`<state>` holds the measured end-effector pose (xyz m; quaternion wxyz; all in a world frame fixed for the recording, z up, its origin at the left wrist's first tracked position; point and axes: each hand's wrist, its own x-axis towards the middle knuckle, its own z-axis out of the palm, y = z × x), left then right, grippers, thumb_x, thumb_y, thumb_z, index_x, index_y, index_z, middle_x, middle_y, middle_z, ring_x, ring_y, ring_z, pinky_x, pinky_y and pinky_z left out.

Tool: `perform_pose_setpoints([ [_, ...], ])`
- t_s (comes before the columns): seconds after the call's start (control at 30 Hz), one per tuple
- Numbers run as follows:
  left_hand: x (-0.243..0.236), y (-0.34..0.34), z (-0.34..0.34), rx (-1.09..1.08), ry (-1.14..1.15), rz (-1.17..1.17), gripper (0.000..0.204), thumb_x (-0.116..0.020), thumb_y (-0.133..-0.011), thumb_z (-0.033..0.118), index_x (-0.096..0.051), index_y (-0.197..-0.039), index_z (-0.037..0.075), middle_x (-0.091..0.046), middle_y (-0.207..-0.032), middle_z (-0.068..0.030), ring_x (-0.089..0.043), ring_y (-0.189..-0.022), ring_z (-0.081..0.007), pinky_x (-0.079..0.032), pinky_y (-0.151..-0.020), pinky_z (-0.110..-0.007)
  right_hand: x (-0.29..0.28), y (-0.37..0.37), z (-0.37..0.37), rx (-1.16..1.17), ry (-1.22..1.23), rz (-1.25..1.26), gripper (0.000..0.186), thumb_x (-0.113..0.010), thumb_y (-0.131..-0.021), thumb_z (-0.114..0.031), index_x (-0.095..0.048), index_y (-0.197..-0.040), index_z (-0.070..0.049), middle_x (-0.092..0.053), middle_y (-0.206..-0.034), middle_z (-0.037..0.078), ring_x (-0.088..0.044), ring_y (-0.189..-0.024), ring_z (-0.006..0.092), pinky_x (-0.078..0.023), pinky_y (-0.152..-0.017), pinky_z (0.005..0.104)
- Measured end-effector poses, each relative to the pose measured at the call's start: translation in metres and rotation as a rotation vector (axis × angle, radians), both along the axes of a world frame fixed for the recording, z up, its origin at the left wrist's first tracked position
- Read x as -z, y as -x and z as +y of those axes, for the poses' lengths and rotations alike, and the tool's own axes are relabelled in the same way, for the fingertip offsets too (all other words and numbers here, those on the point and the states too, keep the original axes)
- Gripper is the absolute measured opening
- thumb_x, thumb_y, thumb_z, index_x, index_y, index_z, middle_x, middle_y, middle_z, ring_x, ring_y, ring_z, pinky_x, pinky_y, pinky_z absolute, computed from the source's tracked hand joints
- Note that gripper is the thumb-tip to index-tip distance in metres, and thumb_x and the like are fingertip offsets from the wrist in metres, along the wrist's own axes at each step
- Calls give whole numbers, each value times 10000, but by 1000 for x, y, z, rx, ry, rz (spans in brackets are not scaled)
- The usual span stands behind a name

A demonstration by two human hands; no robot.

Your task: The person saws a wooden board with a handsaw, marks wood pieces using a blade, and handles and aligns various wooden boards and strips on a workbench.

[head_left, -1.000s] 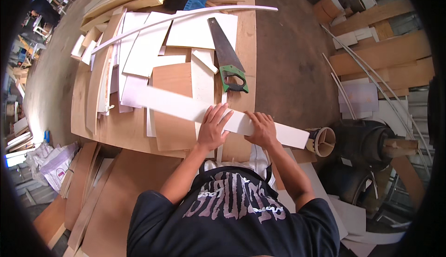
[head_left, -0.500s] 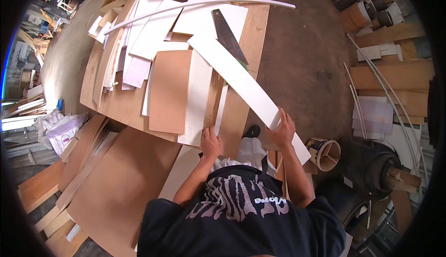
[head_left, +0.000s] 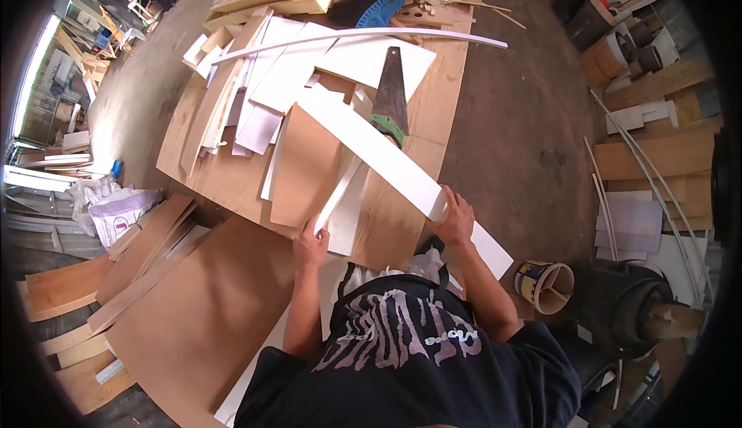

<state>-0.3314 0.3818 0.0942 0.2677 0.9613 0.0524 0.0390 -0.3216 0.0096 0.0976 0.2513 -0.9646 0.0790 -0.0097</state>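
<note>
A long white board (head_left: 379, 157) slants across the workbench (head_left: 444, 103), its near end reaching past the bench edge toward my body. My right hand (head_left: 454, 218) is closed around it near that end. My left hand (head_left: 311, 242) is at the bench's near edge, closed on the end of a narrow white strip (head_left: 337, 197). The strip's far end runs up to the white board. Under the strip lie a brown panel (head_left: 305, 165) and a white panel (head_left: 352, 208). Beyond the long board rests a handsaw (head_left: 392, 92) with a green handle, partly hidden by the board.
Several white panels (head_left: 290, 61) and a thin bent strip (head_left: 363, 34) cover the far bench, near a blue toothed curved piece (head_left: 380, 9). A large brown sheet (head_left: 205, 304) leans at the lower left. A bucket (head_left: 553, 287) stands at the right, near stacked boards (head_left: 657, 153).
My left hand has moved left, swinging the narrow strip's near end over the panels. My right hand keeps its grip on the long board. The whole view has shifted slightly.
</note>
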Motion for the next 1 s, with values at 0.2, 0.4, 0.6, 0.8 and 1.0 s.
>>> perform_pose_setpoints([
  [0.2,6,-56,76,-5,174,190,439,-663,-887,176,-675,-1315,75,-733,-1075,-250,-727,-975,-409,-581,-842,-481,-14,-2,31,111,24,-14,875,-873,-635,-287,-550,-1431,-122,-660,-1170,122,-642,-1102,318,-503,-960,446],
  [0.4,20,-123,138,305,76,-123,400,-691,-846,80,-686,-1241,16,-692,-1138,-186,-672,-1052,-380,-560,-897,-449,-20,5,48,237,58,-9,886,-887,-630,-274,-541,-1435,-140,-654,-1193,133,-641,-1091,355,-510,-967,455],
  [0.6,28,-124,120,131,-69,-158,360,-698,-882,168,-698,-1225,59,-692,-1116,-152,-662,-1063,-367,-548,-903,-462,-16,19,61,347,61,69,918,-909,-626,-305,-532,-1444,-126,-652,-1207,144,-637,-1110,364,-514,-970,466],
  [0.8,9,-119,110,108,-144,-92,372,-715,-944,300,-689,-1222,54,-719,-1084,-162,-684,-1001,-393,-549,-850,-487,-2,25,55,363,38,49,964,-920,-617,-323,-515,-1467,-120,-642,-1247,154,-633,-1131,367,-511,-979,468],
  [1.0,-8,-89,150,4,-217,60,314,-737,-934,280,-703,-1218,148,-736,-988,-152,-694,-938,-401,-543,-798,-508,11,7,51,314,-33,76,988,-917,-640,-352,-484,-1494,-111,-627,-1301,168,-619,-1172,381,-492,-1021,475],
])
